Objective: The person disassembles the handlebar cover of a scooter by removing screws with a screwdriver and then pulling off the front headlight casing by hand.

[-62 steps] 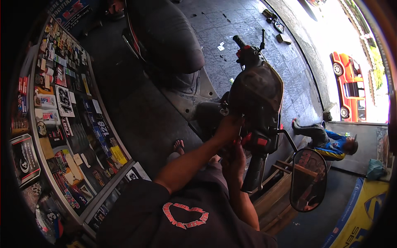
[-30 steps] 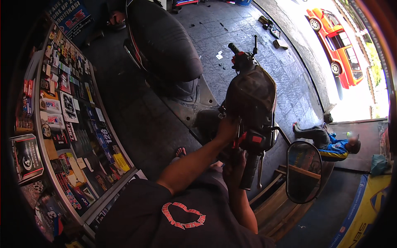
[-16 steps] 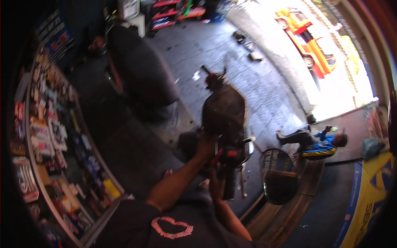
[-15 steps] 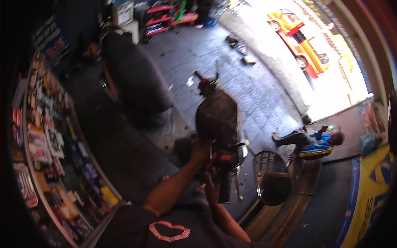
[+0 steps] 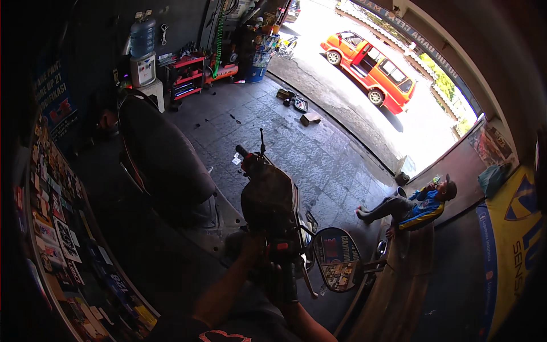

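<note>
A scooter stands before me, with a dark handlebar cover (image 5: 269, 196), a long black seat (image 5: 171, 157) and a round mirror (image 5: 338, 259). My left hand (image 5: 252, 246) reaches to the near side of the handlebar, below the red switch (image 5: 282, 246). Its fingers are lost in shadow and behind the bar. Close along the black right grip (image 5: 290, 282) lies my right hand (image 5: 277, 288), too dark to show whether its fingers wrap the grip. The brake lever (image 5: 310, 283) sticks out beyond the grip.
A glass-topped display case (image 5: 74, 245) runs along the left. A person (image 5: 421, 206) sits on the wooden bench (image 5: 387, 290) at right. A water dispenser (image 5: 143, 68) and red tool cart (image 5: 187, 77) stand at the back; an orange van (image 5: 370, 65) is outside.
My view has tilted up, so more of the floor, back wall and street shows. Both hands stay near the right end of the handlebar and look darker now.
</note>
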`<state>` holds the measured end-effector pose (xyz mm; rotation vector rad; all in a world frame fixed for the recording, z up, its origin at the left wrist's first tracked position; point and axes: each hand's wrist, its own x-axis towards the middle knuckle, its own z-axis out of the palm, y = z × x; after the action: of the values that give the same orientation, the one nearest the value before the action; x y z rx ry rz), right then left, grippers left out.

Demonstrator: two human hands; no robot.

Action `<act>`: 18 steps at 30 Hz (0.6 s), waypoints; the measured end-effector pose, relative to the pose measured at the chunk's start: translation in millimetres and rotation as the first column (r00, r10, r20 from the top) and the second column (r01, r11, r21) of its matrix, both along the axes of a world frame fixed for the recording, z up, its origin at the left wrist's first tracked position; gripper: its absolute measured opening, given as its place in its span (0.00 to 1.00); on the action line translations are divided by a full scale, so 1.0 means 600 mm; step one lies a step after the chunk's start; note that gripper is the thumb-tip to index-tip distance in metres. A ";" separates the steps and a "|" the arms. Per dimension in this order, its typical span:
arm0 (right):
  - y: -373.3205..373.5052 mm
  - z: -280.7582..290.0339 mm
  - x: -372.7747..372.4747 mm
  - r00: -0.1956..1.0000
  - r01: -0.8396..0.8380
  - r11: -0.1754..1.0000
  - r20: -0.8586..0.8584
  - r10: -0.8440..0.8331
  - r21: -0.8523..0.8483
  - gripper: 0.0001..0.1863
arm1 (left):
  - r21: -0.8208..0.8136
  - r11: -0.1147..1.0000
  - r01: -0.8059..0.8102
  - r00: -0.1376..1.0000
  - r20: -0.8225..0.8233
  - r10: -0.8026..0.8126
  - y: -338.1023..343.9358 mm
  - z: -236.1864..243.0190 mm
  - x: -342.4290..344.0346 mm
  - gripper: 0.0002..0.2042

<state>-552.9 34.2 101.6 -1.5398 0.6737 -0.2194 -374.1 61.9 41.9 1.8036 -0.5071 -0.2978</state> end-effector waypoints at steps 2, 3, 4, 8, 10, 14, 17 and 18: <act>-0.016 -0.056 -0.006 0.997 -0.080 0.996 -0.009 0.080 -0.032 0.13 | 0.177 0.984 0.032 0.987 0.150 -0.059 -0.002 -0.003 0.010 0.15; -0.020 -0.066 -0.001 0.995 -0.098 0.994 0.005 0.098 -0.053 0.14 | 0.351 0.936 0.039 0.950 0.276 -0.143 -0.005 -0.002 0.014 0.15; -0.025 -0.074 0.001 0.994 -0.107 0.992 0.019 0.108 -0.070 0.14 | 0.347 0.937 0.048 0.945 0.287 -0.155 -0.007 0.000 0.016 0.15; -0.002 -0.011 0.015 0.994 -0.018 0.985 -0.107 0.037 0.174 0.11 | 0.291 0.956 0.050 0.878 0.443 -0.180 0.012 0.010 0.024 0.03; 0.017 0.025 0.014 0.996 -0.046 0.994 0.077 0.038 0.103 0.11 | 0.392 0.920 0.011 0.797 0.553 -0.245 0.007 -0.002 0.033 0.03; -0.045 -0.070 0.017 0.936 -0.298 0.649 0.348 0.055 0.700 0.17 | 0.160 0.986 0.048 0.893 0.435 -0.114 -0.016 -0.074 0.049 0.06; -0.056 -0.107 0.009 0.926 -0.347 0.353 0.378 -0.021 0.869 0.19 | -0.084 0.996 -0.018 0.928 0.370 0.048 -0.030 -0.094 0.045 0.07; -0.052 -0.113 0.007 0.945 -0.281 0.390 0.324 -0.050 0.877 0.19 | -0.065 0.997 -0.044 0.979 0.194 0.056 -0.031 -0.097 0.041 0.09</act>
<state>-548.4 3.0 33.6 -0.4080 0.3027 0.0554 -349.4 43.1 -16.1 1.7927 -0.6013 -0.0684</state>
